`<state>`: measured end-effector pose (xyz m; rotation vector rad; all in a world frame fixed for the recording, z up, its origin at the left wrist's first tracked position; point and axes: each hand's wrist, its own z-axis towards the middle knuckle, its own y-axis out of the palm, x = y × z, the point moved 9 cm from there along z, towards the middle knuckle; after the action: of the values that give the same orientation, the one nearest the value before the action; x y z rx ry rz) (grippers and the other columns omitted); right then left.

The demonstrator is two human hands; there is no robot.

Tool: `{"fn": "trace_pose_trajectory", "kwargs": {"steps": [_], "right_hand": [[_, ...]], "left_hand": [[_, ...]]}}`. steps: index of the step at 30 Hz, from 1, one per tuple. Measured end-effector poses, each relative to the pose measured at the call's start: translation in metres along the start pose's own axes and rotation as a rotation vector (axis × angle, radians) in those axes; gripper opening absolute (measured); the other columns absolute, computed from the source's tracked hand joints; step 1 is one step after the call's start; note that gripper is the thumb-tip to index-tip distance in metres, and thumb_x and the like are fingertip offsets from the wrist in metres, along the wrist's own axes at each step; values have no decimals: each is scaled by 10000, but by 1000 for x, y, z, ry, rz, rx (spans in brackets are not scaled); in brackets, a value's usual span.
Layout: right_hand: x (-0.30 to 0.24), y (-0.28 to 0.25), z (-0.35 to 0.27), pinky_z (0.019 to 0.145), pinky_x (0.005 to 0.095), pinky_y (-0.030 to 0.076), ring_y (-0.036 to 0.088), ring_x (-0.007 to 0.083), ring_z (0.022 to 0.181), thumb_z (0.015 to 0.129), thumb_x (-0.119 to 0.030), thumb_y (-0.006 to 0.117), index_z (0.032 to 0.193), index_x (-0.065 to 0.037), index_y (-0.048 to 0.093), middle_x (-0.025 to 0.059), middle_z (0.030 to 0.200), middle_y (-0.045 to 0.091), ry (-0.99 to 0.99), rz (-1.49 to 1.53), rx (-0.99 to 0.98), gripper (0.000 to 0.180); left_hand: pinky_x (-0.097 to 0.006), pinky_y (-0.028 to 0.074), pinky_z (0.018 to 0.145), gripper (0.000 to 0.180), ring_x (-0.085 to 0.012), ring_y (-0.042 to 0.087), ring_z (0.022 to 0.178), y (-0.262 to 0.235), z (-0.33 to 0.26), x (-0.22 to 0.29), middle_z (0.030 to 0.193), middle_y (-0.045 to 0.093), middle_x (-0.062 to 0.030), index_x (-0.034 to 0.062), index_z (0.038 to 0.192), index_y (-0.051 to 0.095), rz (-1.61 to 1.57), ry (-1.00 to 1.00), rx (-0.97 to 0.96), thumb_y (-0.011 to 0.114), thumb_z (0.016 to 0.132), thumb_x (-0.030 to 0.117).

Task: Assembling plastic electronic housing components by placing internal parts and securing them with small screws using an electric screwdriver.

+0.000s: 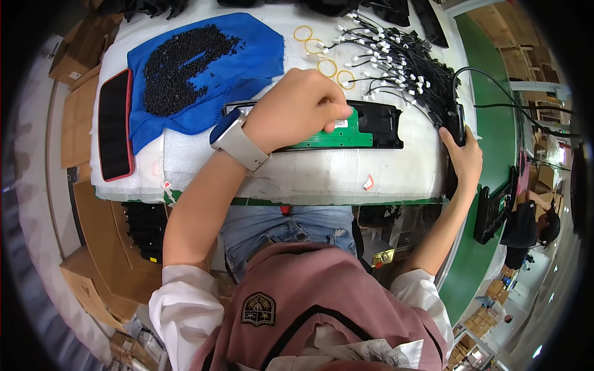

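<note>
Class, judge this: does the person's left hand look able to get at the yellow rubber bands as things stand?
Probably yes: the left hand rests on the green circuit board, the yellow rubber bands lie just beyond it, and nothing stands between them.

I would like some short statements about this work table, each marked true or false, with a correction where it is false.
1. The left hand rests on the green circuit board. True.
2. The heap of small black parts lies on a red cloth. False: it lies on a blue cloth.
3. The right hand grips a black tool at the table's right edge, with a cable running from it. True.
4. The yellow rubber bands lie on the phone. False: they lie on the white table cover, beside the bundle of black wires with white connectors.
5. The dark phone in a red case lies left of the blue cloth. True.
</note>
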<state>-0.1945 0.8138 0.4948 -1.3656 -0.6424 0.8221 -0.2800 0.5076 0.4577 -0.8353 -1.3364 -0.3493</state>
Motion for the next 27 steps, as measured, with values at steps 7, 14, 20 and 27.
{"fn": "trace_pose_trajectory", "kwargs": {"steps": [7,14,20,27], "right_hand": [[46,-13,11,718,280,440,573,146,766,759,-395,695,1039,1,619,87,891,644,55,634,-39,491],[-35,-71,15,617,348,458,529,195,565,891,-517,454,1231,-62,419,100,747,567,-383,2057,-197,570],[-133,-95,-3,417,284,423,507,211,436,881,-605,261,1007,24,529,149,603,550,-569,2249,-505,696],[-189,-102,-30,402,283,421,483,199,405,837,-635,304,1020,24,505,149,559,511,-718,2318,-610,713]], "left_hand": [[-153,273,432,205,9,340,475,-22,1,7,715,578,-6,-13,968,613,-598,-153,224,548,895,167],[-154,273,432,175,-19,357,467,-18,0,-7,810,600,-69,-40,1012,553,-842,-68,199,526,912,100],[-154,279,428,162,-22,366,468,-14,0,-2,813,594,-74,-27,1018,553,-819,-55,182,535,901,84],[-156,269,413,158,-21,350,452,-8,1,8,808,585,-84,-32,1014,535,-875,-20,116,526,904,81]]}}
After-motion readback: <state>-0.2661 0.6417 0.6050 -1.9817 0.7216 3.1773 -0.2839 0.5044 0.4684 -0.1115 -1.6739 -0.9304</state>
